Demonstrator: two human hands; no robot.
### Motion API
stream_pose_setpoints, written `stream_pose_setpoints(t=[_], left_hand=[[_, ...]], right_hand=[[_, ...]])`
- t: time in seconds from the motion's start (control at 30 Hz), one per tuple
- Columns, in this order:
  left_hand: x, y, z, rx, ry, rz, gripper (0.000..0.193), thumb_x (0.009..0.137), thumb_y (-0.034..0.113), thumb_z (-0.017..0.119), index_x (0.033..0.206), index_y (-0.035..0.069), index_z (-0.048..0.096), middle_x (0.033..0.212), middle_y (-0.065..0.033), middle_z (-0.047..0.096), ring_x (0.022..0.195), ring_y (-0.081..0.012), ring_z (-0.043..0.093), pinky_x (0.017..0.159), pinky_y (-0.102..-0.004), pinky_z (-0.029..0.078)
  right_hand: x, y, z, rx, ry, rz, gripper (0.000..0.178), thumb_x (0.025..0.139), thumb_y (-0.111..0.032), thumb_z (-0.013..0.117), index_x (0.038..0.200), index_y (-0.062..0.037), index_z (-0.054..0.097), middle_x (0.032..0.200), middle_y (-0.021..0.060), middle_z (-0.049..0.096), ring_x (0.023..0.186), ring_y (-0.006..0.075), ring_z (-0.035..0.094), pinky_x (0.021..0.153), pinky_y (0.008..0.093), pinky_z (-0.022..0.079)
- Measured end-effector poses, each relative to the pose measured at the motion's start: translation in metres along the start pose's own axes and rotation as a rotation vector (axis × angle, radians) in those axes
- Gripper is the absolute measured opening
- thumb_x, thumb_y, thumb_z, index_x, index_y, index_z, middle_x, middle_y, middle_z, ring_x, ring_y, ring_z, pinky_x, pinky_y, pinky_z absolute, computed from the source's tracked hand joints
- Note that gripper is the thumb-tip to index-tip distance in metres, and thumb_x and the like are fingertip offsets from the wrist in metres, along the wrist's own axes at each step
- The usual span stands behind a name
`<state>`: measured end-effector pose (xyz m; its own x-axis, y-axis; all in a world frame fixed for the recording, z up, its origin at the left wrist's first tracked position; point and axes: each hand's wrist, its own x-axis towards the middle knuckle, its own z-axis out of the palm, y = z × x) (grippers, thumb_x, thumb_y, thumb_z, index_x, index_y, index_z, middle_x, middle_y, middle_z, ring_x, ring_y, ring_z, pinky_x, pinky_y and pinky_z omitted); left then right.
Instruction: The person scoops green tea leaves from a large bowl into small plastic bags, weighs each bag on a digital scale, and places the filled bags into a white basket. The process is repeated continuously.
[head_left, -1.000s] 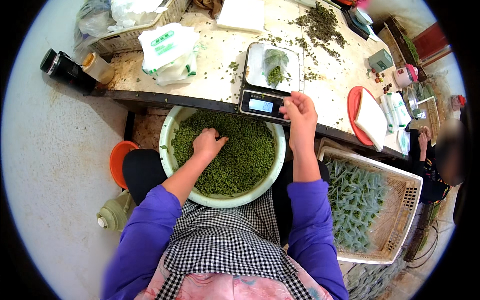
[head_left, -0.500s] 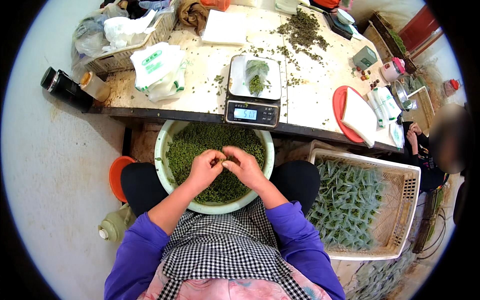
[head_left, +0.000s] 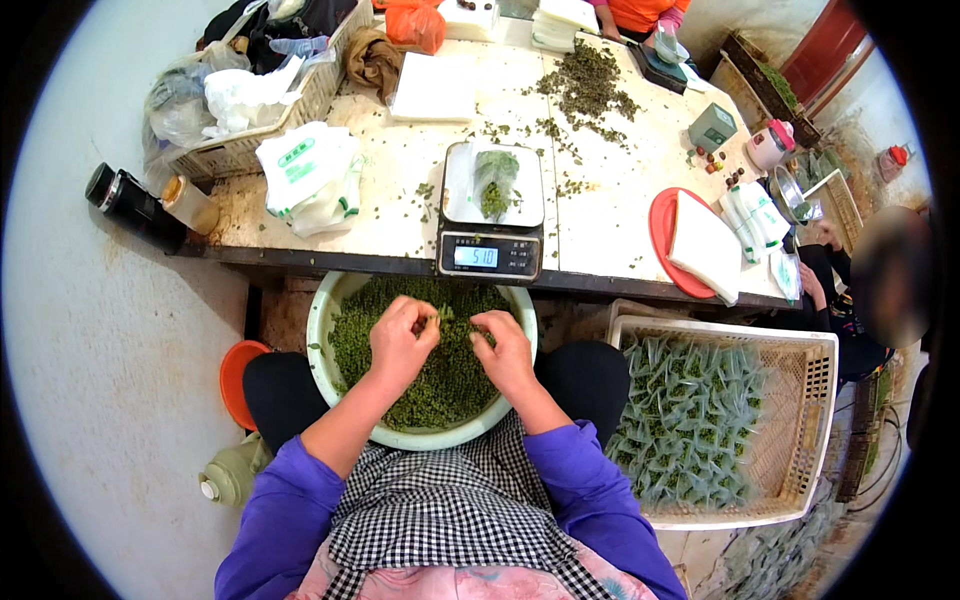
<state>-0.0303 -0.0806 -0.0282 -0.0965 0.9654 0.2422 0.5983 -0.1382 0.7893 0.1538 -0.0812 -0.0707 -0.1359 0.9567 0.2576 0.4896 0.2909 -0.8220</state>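
Two hands were held over the pale basin, apart from each other, both above the loose green grains inside it. Left hand: fingers bent in, thumb brought up toward their tips; a light green bit was seen beside the fingertips, but whether it was pinched or just lay behind them could not be told. Right hand: fingers curled, a gap left between thumb and forefinger; no grip on anything could be made out. Grains were located straight below both. Key relation, as judged: clear bag vs. right hand. Bag was set on the scale at the near edge of the table, beyond the basin's far rim, part filled with green. Its long axis was pointed roughly fore-and-aft, fuller end turned toward the person. From the right fingers it was positioned almost straight ahead; from the left fingers, ahead and to the right. So the right hand was judged slightly nearer and better lined up with that axis. Neither bag nor scale was touched by either hand. Off to the right, past the right knee, a white-rimmed crate was partly filled with rows of bagged greens; the right hand was nearer to that too.
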Motion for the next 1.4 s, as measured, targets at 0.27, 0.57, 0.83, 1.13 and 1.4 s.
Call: stream_pose_setpoints(t=[0.27, 0.57, 0.83, 1.13, 1.4], left_hand=[[0.1, 0.051, 0.04, 0.196, 0.423, 0.469, 0.019, 0.061, 0.002, 0.075, 0.076, 0.008, 0.065, 0.091, -0.005, 0.06, 0.088, -0.0259, 0.059, 0.079, -0.0395, 0.045], [0.143, 0.041, 0.072, 0.442, 0.427, 0.499, 0.017, 0.068, 0.005, 0.074, 0.084, 0.008, 0.07, 0.106, -0.0078, 0.061, 0.103, -0.0284, 0.058, 0.095, -0.0438, 0.042], [0.121, 0.044, 0.059, 0.168, 0.378, 0.392, 0.017, 0.075, 0.009, 0.076, 0.091, 0.009, 0.072, 0.116, -0.0092, 0.059, 0.11, -0.0315, 0.055, 0.095, -0.0458, 0.043], [0.11, 0.048, 0.055, 0.036, 0.325, 0.379, 0.013, 0.074, 0.007, 0.077, 0.086, 0.008, 0.072, 0.103, -0.0072, 0.063, 0.1, -0.0302, 0.059, 0.087, -0.043, 0.046], [0.014, -0.002, -0.005, 0.236, -0.07, 0.347, 0.018, 0.076, 0.009, 0.077, 0.094, 0.008, 0.073, 0.108, -0.0106, 0.064, 0.105, -0.0316, 0.06, 0.093, -0.0467, 0.046]], right_hand=[[0.005, 0.002, -0.011, 0.035, 0.103, 0.018, 0.023, 0.08, -0.005, 0.071, 0.102, -0.0023, 0.065, 0.107, 0.0165, 0.064, 0.101, 0.037, 0.061, 0.086, 0.0438, 0.049], [0.006, -0.001, -0.01, -0.035, 0.04, -0.021, 0.021, 0.08, -0.007, 0.071, 0.1, -0.0045, 0.066, 0.108, 0.0148, 0.065, 0.102, 0.0353, 0.061, 0.09, 0.0437, 0.046], [0.002, 0.006, -0.008, 0.027, 0.018, 0.002, 0.02, 0.082, -0.01, 0.071, 0.101, -0.0046, 0.067, 0.106, 0.0138, 0.066, 0.101, 0.0344, 0.062, 0.088, 0.0441, 0.046], [0.001, 0.007, -0.007, 0.093, -0.002, 0.06, 0.018, 0.083, -0.008, 0.071, 0.1, -0.004, 0.067, 0.102, 0.0126, 0.068, 0.092, 0.0323, 0.065, 0.083, 0.0412, 0.048], [0.005, 0.002, -0.01, 0.087, 0.207, 0.019, 0.012, 0.082, -0.003, 0.069, 0.094, -0.0012, 0.068, 0.097, 0.0142, 0.068, 0.089, 0.0321, 0.066, 0.079, 0.0387, 0.052]])
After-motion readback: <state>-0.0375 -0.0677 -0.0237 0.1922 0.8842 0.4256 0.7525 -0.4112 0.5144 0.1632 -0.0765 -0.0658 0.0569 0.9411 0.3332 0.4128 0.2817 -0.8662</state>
